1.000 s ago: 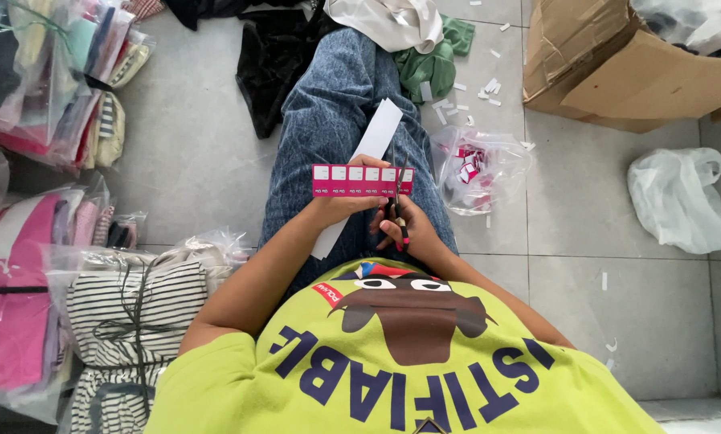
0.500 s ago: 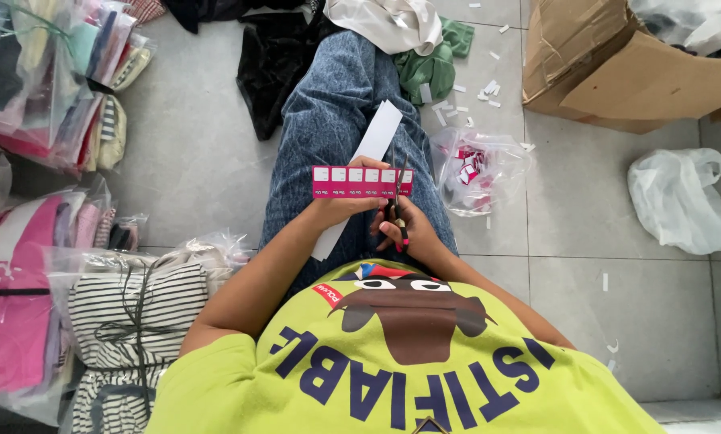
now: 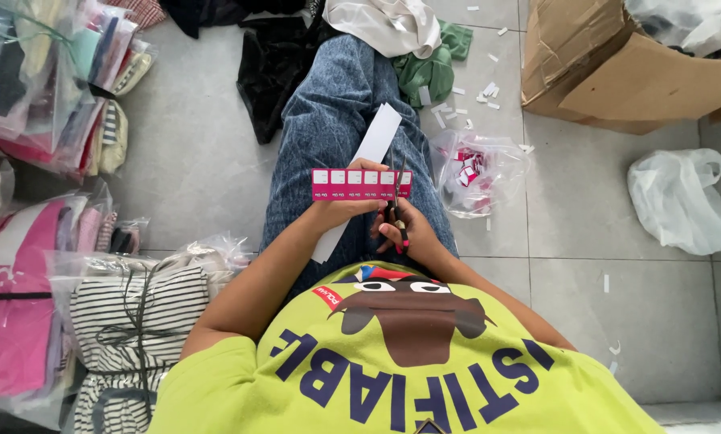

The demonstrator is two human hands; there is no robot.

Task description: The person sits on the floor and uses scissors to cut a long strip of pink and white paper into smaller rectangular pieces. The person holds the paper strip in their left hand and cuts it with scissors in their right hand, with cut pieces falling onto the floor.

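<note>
My left hand (image 3: 340, 207) holds a magenta strip of labels (image 3: 352, 183) with a row of white squares, level above my denim-clad leg (image 3: 328, 120). My right hand (image 3: 404, 229) grips small scissors (image 3: 396, 197) with red and black handles. Their blades straddle the strip near its right end. A long white paper strip (image 3: 374, 141) lies slanted on my leg under the hands.
A clear plastic bag (image 3: 477, 169) with cut magenta labels lies right of my leg. A cardboard box (image 3: 617, 80) and a white plastic bag (image 3: 678, 197) sit at the right. Bagged clothes (image 3: 47, 80) and striped garments (image 3: 131, 309) pile up at the left. Loose dark and green cloth (image 3: 433, 68) lies ahead.
</note>
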